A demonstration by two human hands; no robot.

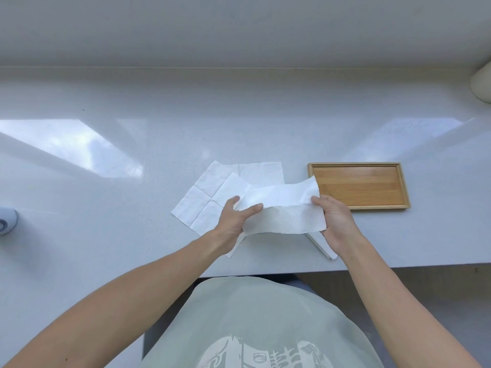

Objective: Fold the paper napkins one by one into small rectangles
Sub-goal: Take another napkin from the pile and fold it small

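A white paper napkin [281, 208] was held half-folded above the counter [106, 235], pinched at its ends by the left hand [233, 221] & right hand [337, 221]; unfolded napkins [212, 197] lay beneath, w/ a wooden tray [358, 185] just beside.

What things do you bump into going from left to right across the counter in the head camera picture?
Grey round object → unfolded napkins lying flat → left hand → napkin being folded → right hand → wooden tray

Both hands, left hand [233, 221] and right hand [336, 221], hold a half-folded white paper napkin [283, 211] above unfolded white napkins [212, 195] (creased into quarters) near the white countertop's [132, 235] front edge; a rectangular wooden tray [358, 185] sits just right.
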